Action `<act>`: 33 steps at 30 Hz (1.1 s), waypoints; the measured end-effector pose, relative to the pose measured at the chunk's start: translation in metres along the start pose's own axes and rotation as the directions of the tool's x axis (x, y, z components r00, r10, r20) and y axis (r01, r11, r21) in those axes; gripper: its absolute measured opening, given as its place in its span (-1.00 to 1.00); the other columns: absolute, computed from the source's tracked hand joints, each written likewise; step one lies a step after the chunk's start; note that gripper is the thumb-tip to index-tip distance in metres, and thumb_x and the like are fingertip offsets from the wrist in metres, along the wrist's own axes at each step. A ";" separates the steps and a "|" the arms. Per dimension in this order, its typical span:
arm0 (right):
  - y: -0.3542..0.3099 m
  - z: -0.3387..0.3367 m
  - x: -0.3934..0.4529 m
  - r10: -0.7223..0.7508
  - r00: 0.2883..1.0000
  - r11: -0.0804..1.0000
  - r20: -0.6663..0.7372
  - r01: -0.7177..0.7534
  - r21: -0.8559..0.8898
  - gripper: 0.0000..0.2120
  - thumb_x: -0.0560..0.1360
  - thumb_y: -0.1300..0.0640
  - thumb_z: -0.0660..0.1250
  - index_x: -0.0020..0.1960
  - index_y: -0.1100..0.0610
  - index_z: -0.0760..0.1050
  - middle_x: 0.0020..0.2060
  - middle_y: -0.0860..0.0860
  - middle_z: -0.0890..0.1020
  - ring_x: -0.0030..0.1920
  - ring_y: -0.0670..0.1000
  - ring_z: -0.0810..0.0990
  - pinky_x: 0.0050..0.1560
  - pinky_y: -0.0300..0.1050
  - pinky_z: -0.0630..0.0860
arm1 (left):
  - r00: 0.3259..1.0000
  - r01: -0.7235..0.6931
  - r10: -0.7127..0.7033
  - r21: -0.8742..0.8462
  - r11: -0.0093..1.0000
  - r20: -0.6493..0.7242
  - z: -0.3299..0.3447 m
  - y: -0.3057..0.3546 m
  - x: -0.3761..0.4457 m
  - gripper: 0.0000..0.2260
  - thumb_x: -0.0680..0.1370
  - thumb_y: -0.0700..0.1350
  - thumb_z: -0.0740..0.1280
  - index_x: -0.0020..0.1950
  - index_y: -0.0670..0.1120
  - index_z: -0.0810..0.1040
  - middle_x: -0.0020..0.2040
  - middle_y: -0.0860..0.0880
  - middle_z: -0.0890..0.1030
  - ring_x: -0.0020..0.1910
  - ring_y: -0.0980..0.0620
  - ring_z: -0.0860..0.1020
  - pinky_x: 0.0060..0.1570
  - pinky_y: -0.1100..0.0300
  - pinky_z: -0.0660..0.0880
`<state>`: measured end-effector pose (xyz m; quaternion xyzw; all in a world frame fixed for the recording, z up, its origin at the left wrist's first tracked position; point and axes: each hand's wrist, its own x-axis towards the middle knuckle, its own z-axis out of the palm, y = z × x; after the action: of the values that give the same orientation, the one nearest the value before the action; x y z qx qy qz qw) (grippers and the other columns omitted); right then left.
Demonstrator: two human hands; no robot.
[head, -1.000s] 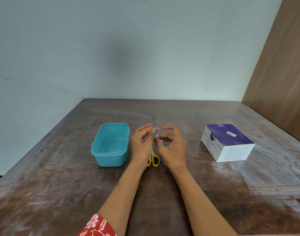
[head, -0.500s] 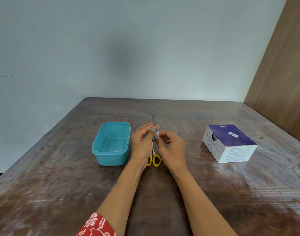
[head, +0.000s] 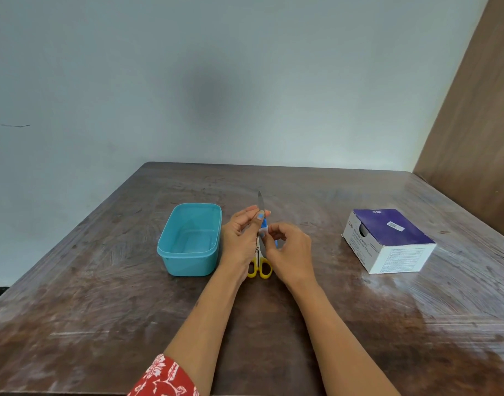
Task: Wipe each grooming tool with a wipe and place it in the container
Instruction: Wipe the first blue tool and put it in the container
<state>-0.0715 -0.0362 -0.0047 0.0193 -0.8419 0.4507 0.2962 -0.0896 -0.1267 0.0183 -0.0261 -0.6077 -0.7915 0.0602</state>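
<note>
While uncovered, teal container (head: 189,241) unfilled.

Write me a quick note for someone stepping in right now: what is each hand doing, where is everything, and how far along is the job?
Left hand: holds a nail file upright by its blue handle.
Right hand: pinches a small white wipe against the file.
Scissors with yellow handles lie on the table under the hands, beside the blue container.
The container looks empty. The box of wipes sits off to the right.
Done: nothing in the container yet.
Left: finish wiping the file, drop it in, then probably wipe and store the scissors.
</note>
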 end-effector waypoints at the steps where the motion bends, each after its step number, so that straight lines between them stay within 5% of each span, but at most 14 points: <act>1: -0.001 -0.001 0.000 -0.022 0.999 1.000 -0.034 0.023 0.005 -0.95 0.45 0.20 0.39 -0.11 0.11 0.61 -0.22 -0.04 0.62 -0.16 -0.10 0.54 -0.11 -0.27 0.46 | 1.000 0.014 -0.014 -0.007 1.000 0.009 0.000 -0.001 0.000 -0.87 0.49 -0.23 0.34 -0.06 -0.02 0.62 0.17 -0.12 0.58 0.15 0.00 0.56 0.11 0.13 0.54; 10: 0.003 0.002 0.000 0.018 0.999 0.986 0.040 -0.011 -0.169 -0.90 0.44 0.21 0.33 -0.09 0.12 0.61 -0.20 0.01 0.62 -0.13 -0.03 0.51 -0.09 -0.20 0.44 | 1.000 0.003 -0.003 0.023 1.000 -0.015 0.002 -0.002 0.002 -0.85 0.49 -0.21 0.35 -0.11 0.05 0.62 0.16 -0.09 0.60 0.15 -0.01 0.55 0.14 0.09 0.53; 13: 0.000 0.001 0.000 -0.033 0.999 0.993 0.026 0.035 -0.113 -0.91 0.45 0.21 0.36 -0.06 0.11 0.60 -0.19 -0.01 0.61 -0.14 -0.09 0.48 -0.15 -0.42 0.32 | 1.000 0.006 -0.005 0.018 1.000 -0.010 0.002 -0.002 0.002 -0.87 0.50 -0.20 0.34 -0.01 -0.06 0.63 0.16 -0.09 0.59 0.15 0.03 0.55 0.08 0.20 0.53; 18: -0.001 0.000 -0.001 0.019 1.000 0.999 -0.010 -0.019 -0.028 -0.85 0.46 0.20 0.40 0.02 0.11 0.62 -0.18 -0.02 0.64 -0.22 -0.17 0.54 -0.15 -0.35 0.50 | 0.999 -0.024 0.024 0.009 1.000 -0.029 0.002 -0.002 0.002 -0.87 0.50 -0.20 0.33 -0.01 -0.06 0.63 0.16 -0.10 0.59 0.14 0.00 0.56 0.08 0.15 0.55; 21: 0.000 -0.003 -0.001 0.115 0.991 0.993 -0.068 -0.112 0.042 -0.77 0.45 0.23 0.40 0.11 0.12 0.58 -0.22 -0.05 0.64 -0.26 -0.24 0.55 -0.17 -0.47 0.48 | 0.994 -0.088 0.087 -0.020 0.996 -0.063 0.001 0.000 0.003 -0.88 0.51 -0.23 0.32 -0.06 -0.03 0.61 0.08 -0.08 0.62 -0.02 0.14 0.60 -0.08 0.33 0.57; 24: -0.004 -0.007 0.001 0.144 0.981 0.979 -0.127 -0.123 0.161 -0.69 0.45 0.30 0.39 0.16 0.08 0.52 -0.20 -0.04 0.65 -0.20 -0.25 0.57 -0.20 -0.53 0.44 | 0.989 -0.115 0.113 -0.016 0.993 -0.097 0.000 -0.002 0.005 -0.88 0.51 -0.24 0.32 0.01 -0.10 0.60 -0.02 -0.03 0.63 -0.15 0.29 0.60 -0.04 0.29 0.56; 33: -0.008 -0.007 -0.002 0.093 0.991 0.976 -0.095 -0.072 0.204 -0.56 0.44 0.38 0.35 0.21 0.02 0.40 -0.18 -0.11 0.64 -0.11 -0.25 0.61 -0.09 -0.48 0.48 | 0.984 -0.120 0.126 0.052 0.991 -0.128 0.000 -0.004 0.005 -0.80 0.52 -0.23 0.31 0.12 -0.17 0.58 0.03 -0.06 0.60 -0.07 0.13 0.58 -0.08 0.34 0.56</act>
<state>-0.0645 -0.0362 0.0033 -0.0095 -0.7759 0.5453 0.3171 -0.0954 -0.1258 0.0155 -0.0104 -0.6169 -0.7726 0.1494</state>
